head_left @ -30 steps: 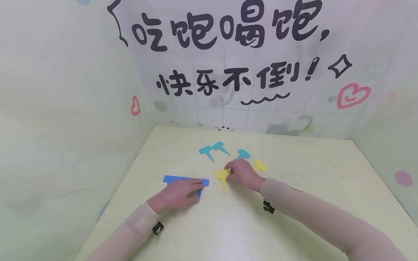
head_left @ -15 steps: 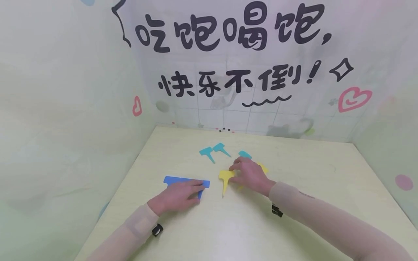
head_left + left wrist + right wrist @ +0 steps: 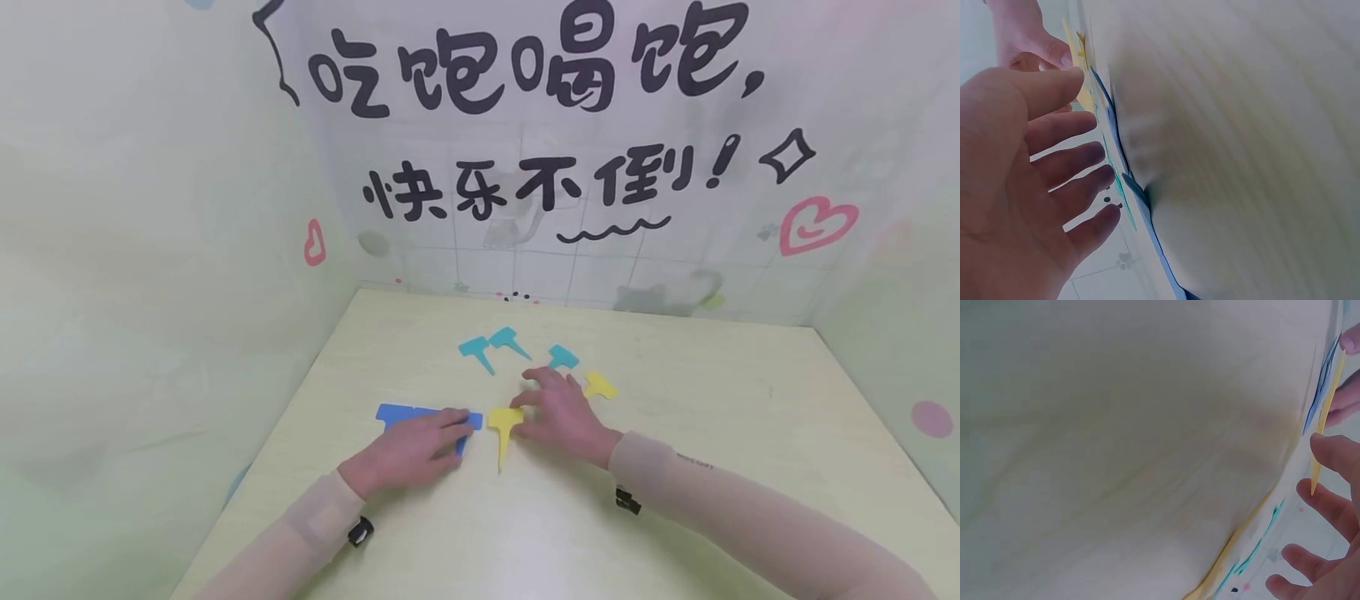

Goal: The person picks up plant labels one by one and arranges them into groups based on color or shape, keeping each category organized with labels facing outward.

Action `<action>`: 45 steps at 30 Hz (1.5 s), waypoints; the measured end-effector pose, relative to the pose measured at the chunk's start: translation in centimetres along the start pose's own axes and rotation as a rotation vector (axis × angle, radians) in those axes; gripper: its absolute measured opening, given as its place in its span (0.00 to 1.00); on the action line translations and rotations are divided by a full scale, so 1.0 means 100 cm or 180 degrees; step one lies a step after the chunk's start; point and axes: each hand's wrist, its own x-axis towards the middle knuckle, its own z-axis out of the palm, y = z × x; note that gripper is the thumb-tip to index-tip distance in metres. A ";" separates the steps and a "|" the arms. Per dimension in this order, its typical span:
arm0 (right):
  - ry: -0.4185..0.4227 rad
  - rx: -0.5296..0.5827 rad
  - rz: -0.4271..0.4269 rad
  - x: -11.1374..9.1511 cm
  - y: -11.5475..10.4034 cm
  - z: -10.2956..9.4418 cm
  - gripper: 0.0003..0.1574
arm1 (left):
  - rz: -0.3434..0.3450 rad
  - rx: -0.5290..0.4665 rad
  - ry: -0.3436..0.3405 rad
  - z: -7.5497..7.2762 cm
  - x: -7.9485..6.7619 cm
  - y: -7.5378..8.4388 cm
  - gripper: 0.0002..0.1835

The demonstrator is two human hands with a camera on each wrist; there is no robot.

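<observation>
My left hand (image 3: 411,446) rests on a row of blue T-shaped plant labels (image 3: 395,412), its fingers extended and fingertips touching them; it covers much of the row. In the left wrist view those blue labels (image 3: 1159,244) lie edge-on beneath the fingertips. My right hand (image 3: 564,421) pinches a yellow T-shaped plant label (image 3: 505,421) by the right end of its head, between thumb and index finger. This yellow label (image 3: 1327,412) stands between the two hands in the right wrist view, just right of the blue row. Its stem points towards me.
Two teal plant labels (image 3: 475,347) lie behind the hands, with another teal label (image 3: 562,357) further right. A second yellow label (image 3: 599,385) lies just beyond the right hand, its stem partly hidden. Printed curtain walls (image 3: 420,267) enclose the pale tabletop (image 3: 712,400) at back and sides.
The right hand has brought the yellow label left and towards me, closer to the blue row. The teal and yellow labels behind that hand show more. The left hand stays almost still.
</observation>
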 end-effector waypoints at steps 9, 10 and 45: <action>0.0002 -0.0140 -0.0035 0.001 -0.002 0.007 0.21 | 0.0014 0.0122 0.0055 0.001 0.004 0.004 0.27; -0.0006 -0.0134 -0.0030 0.001 -0.003 0.008 0.21 | 0.0019 0.0125 0.0047 0.001 0.004 0.004 0.27; -0.0094 -0.0584 -0.0483 -0.024 0.045 -0.039 0.15 | 0.0129 0.0254 0.0315 -0.001 0.028 0.026 0.24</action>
